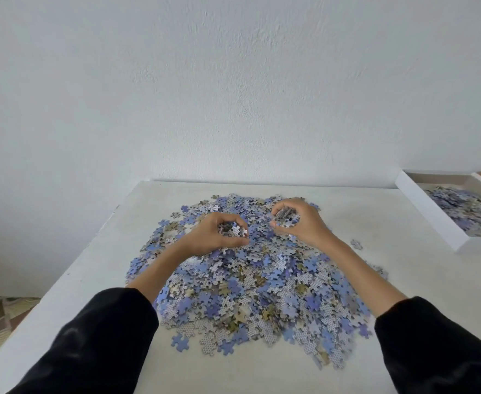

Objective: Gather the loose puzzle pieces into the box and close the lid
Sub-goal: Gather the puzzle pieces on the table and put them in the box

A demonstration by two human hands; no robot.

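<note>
We had one head camera, looking forward and down over the table (375, 211) from its near edge, close above it, facing the wall (233, 81) beyond it.

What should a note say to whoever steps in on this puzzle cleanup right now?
Left hand grips a handful of pieces over the pile; right hand grips another.
The pile of loose pieces sits in the middle of the table; one stray piece lies to its right.
The box sits open at the right edge, partly filled.
Left to do: carry both handfuls over, clear the pile, close the lid (not clearly visible).
</note>
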